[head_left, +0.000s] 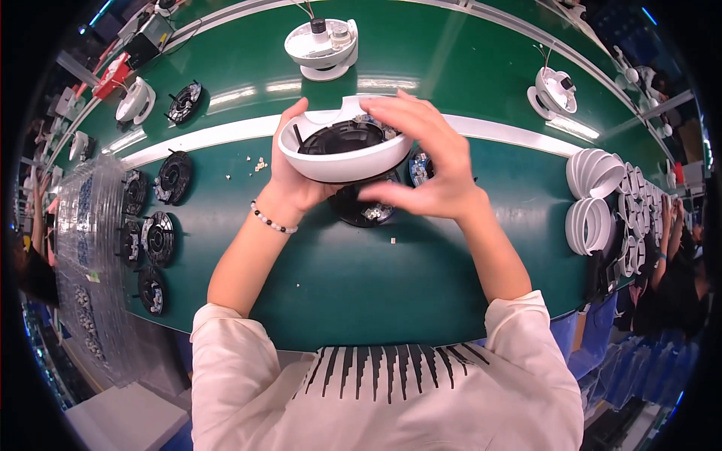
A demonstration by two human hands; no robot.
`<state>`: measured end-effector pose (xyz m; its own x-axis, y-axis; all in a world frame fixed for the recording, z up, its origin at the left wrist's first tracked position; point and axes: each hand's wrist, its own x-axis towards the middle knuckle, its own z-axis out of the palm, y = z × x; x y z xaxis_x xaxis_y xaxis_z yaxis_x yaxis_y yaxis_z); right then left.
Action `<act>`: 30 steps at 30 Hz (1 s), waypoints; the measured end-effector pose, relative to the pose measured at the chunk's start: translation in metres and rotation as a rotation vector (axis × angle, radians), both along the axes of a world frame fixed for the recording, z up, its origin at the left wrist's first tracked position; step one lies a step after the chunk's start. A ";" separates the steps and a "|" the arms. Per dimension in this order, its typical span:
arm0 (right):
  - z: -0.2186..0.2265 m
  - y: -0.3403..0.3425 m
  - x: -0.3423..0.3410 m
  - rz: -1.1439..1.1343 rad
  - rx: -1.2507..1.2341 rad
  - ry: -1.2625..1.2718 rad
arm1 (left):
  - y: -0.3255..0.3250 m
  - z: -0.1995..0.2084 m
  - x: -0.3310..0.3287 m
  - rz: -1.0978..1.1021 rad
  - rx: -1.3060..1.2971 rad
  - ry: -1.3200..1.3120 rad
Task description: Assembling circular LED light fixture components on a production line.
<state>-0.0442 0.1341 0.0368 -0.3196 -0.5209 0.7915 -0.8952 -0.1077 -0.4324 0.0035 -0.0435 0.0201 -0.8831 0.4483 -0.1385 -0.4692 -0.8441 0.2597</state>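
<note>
A white bowl-shaped plastic housing (346, 167) with a notch in its far rim is held up over the table, tilted so its inside shows. Within it sits a round black plastic base (342, 139) with small parts at its right side. My left hand (289, 180) grips the housing's left end, fingers behind and palm below. Round the right end curves my right hand (440, 161), its fingertips on the far rim and its thumb lower, near the underside. Beneath the housing, another black round base (361, 209) lies on the table, partly hidden.
Several black round bases, one here (174, 177), lie at the left beside clear plastic trays (90, 248). White ring shells (590, 225) stand stacked at the right. Beyond a white ledge, a green conveyor (444, 52) carries white assemblies (322, 46). Tiny pale pieces (260, 164) are scattered on the tabletop.
</note>
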 end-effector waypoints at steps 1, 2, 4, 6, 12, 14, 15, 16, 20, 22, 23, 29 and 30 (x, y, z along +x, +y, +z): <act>-0.003 0.001 -0.004 -0.018 -0.015 0.008 | -0.005 -0.009 -0.001 -0.095 0.073 0.073; -0.004 0.002 -0.004 0.000 -0.055 -0.066 | -0.003 -0.012 -0.001 -0.086 0.082 0.050; -0.002 0.004 -0.002 0.014 -0.097 -0.139 | -0.002 -0.025 0.001 -0.211 0.197 0.060; 0.008 0.010 0.004 -0.028 -0.055 -0.307 | -0.006 -0.026 0.002 -0.289 0.243 0.096; 0.012 0.016 0.006 0.094 -0.221 -0.531 | -0.007 -0.003 0.006 0.672 -1.196 0.855; 0.011 0.014 0.007 0.087 -0.209 -0.533 | 0.007 0.008 0.014 0.748 -1.242 0.977; 0.011 0.013 0.008 0.145 -0.229 -0.574 | 0.012 0.012 0.018 0.826 -1.285 1.098; 0.011 0.012 0.009 0.204 -0.250 -0.616 | 0.005 0.010 0.022 0.870 -1.400 1.078; 0.009 0.007 0.012 0.229 -0.284 -0.615 | 0.004 0.014 0.028 0.922 -1.405 1.067; 0.009 0.005 0.013 0.232 -0.271 -0.641 | 0.004 0.017 0.030 0.929 -1.406 1.050; 0.009 0.004 0.014 0.234 -0.270 -0.640 | 0.005 0.017 0.031 0.933 -1.407 1.031; 0.006 -0.006 0.021 0.135 -0.340 -0.662 | 0.006 0.025 0.035 0.876 -1.386 0.909; 0.006 -0.006 0.022 0.098 -0.298 -0.645 | 0.005 0.026 0.035 0.878 -1.386 0.910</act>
<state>-0.0227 0.1278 0.0432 -0.7344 -0.3621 0.5741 -0.4517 -0.3705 -0.8116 0.0386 -0.0383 0.0466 -0.7721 -0.1188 0.6244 0.5815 0.2643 0.7694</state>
